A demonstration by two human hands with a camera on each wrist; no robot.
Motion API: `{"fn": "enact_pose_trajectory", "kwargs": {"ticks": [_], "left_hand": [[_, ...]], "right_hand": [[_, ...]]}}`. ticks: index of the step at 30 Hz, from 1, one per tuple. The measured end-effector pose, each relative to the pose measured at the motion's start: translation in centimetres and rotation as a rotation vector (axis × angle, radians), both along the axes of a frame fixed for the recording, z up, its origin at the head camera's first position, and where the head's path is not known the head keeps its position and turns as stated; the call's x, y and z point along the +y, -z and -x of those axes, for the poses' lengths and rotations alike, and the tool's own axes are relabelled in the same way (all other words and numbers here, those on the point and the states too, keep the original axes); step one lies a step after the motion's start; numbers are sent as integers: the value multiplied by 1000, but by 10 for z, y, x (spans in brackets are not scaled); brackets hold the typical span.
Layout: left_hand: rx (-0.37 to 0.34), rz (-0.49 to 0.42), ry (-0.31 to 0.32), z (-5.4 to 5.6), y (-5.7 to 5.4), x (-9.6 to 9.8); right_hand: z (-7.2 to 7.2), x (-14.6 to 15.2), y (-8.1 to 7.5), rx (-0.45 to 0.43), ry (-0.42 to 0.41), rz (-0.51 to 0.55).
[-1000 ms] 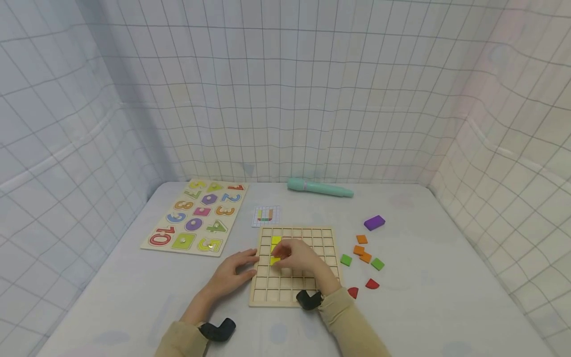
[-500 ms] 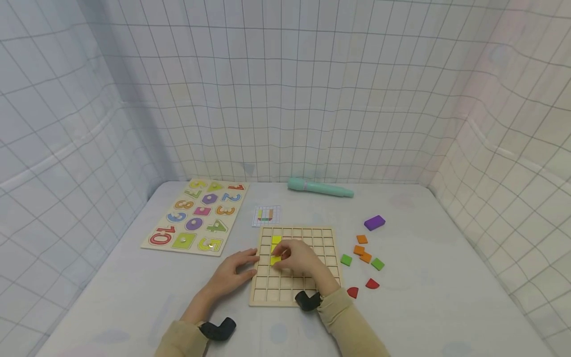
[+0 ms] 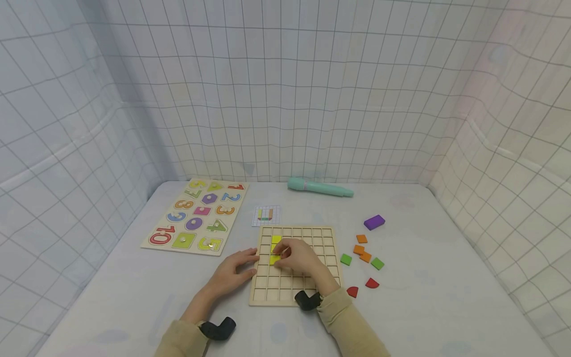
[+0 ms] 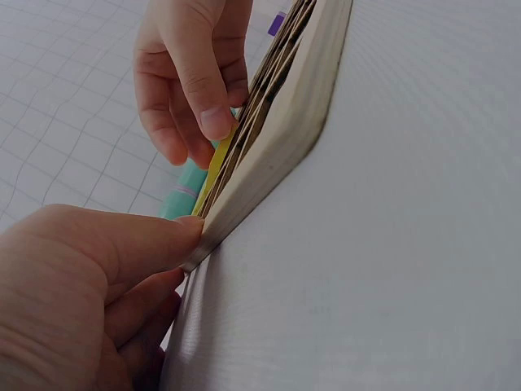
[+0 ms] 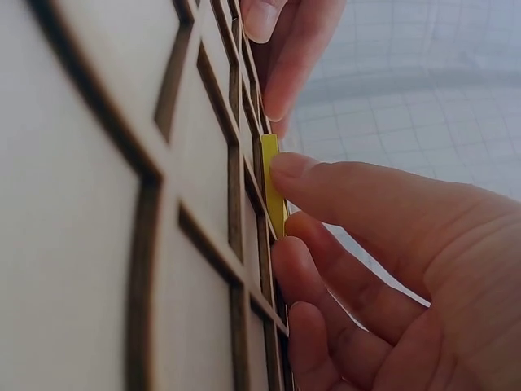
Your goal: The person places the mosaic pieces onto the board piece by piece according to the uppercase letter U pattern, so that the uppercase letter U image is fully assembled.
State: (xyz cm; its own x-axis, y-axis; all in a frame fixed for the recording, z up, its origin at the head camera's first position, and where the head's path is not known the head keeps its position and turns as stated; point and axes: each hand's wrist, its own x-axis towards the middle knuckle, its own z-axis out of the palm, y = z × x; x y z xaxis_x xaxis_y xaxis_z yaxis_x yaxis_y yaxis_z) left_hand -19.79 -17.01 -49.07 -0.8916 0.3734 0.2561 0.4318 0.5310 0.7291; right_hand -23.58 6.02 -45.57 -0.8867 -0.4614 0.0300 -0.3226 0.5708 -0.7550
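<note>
The person's right hand (image 3: 296,257) has its fingers bent and is grasping, between thumb and fingertips, a yellow square tile (image 3: 274,260) at the second column from the left of the wooden grid board (image 3: 285,295). In the right wrist view the thumb touches this tile; whether it lies fully down in its cell, one cannot tell. Above it, in the same column, another yellow tile (image 3: 276,239) sits in a cell. The left hand (image 3: 232,271) is relaxed and clenches nothing; its thumb and fingertips touch the left edge of the board.

Just behind the board lies a small pattern card (image 3: 266,216), and to the left a number puzzle (image 3: 180,228). A teal pen-shaped object (image 3: 320,187) lies near the back wall. To the right of the board are three orange tiles (image 3: 362,239), two green tiles (image 3: 346,259), two red quarter-circle pieces (image 3: 372,283) and a purple block (image 3: 374,222).
</note>
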Motion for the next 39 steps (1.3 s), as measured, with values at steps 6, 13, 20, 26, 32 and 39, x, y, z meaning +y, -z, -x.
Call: {"fn": "enact_pose_trajectory", "kwargs": {"ticks": [6,13,20,26,32,39], "left_hand": [[3,-8,3,0,-1,0],[0,-12,-2,0,-1,1],[-6,-13,-5,-1,0,0],[1,-14,1,0,0,-1],[-14,-16,-5,-1,1,-1],[-21,-4,-13,0,2,-1]], "right_hand": [[0,0,1,11,9,5],[2,0,5,34,26,14],[2,0,5,26,35,14],[3,1,7,15,35,14],[3,4,4,-23,21,28],[2,18,-5,-48,-11,61]]}}
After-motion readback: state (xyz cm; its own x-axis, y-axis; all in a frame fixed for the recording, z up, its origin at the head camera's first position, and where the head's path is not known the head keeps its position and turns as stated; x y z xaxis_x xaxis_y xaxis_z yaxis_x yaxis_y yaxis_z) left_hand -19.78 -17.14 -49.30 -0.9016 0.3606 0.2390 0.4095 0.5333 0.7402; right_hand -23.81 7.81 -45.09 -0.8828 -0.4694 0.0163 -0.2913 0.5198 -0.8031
